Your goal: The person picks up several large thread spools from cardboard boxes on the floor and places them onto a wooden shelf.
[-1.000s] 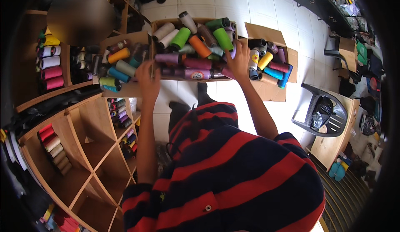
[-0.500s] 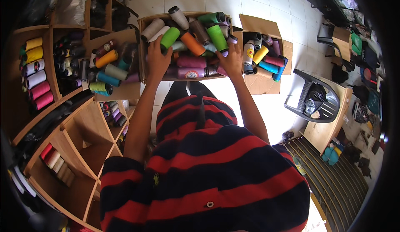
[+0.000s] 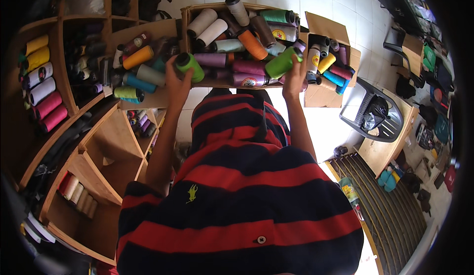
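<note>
My left hand [image 3: 177,83] is wrapped round a bright green thread spool [image 3: 191,67], tilted at the near left corner of a cardboard box [image 3: 217,84]. A second green thread spool [image 3: 281,63] is gripped by my right hand [image 3: 295,77] over the box's near right side. Between them lie several purple spools, among them a mauve one [image 3: 249,79] with a round label. Farther back in the box are an orange spool [image 3: 252,45], a white one [image 3: 212,32], and a grey one [image 3: 237,11] leaning over the far edge.
Open boxes of mixed spools flank the middle one, at left [image 3: 143,28] and right [image 3: 328,27]. Wooden shelves [image 3: 64,67] with rows of spools stand along the left. A dark plastic chair [image 3: 375,112] and a metal grille [image 3: 380,211] are on the right.
Both green spools have come out of the pile toward me in my hands, the left one to the box's near corner. The view has shifted, so the boxes appear farther right.
</note>
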Demonstrator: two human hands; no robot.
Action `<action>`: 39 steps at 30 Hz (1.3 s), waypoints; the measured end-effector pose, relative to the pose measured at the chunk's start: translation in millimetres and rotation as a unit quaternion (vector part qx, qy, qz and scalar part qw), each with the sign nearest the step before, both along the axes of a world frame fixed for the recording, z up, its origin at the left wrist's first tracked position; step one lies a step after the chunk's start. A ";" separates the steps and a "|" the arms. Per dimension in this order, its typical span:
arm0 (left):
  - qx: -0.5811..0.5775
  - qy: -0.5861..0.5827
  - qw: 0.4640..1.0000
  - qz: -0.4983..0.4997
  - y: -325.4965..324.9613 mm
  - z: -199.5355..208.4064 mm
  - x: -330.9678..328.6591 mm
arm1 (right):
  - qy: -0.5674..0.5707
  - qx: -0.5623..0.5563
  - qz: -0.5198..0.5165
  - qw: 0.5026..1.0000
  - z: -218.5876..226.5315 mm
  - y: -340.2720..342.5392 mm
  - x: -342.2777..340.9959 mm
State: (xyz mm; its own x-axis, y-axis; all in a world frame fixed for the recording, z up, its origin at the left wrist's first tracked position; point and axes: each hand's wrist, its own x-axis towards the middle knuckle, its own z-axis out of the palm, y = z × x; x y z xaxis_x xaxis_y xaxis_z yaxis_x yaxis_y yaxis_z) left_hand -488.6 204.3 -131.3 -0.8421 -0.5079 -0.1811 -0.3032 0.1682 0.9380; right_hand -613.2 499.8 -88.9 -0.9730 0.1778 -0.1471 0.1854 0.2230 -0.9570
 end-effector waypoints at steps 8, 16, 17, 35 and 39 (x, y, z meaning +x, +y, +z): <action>-0.131 -0.011 0.983 -0.125 12.5 8.2 1.9 | -0.119 0.001 0.288 0.950 -0.4 -92.5 23.6; -0.076 -0.008 0.996 -0.054 19.5 8.3 16.3 | 0.086 0.186 0.536 0.819 -5.8 -114.7 37.4; -0.115 0.010 0.992 -0.053 19.2 7.6 12.7 | 0.093 0.174 0.544 0.816 -4.5 -113.0 34.1; -0.371 -0.018 0.909 -0.187 2.3 -1.3 -112.2 | 0.207 0.498 0.525 0.659 -44.3 -101.1 -51.3; -0.321 0.009 0.922 -0.216 0.2 1.9 -104.2 | 0.182 0.397 0.515 0.738 -22.6 -79.0 -44.2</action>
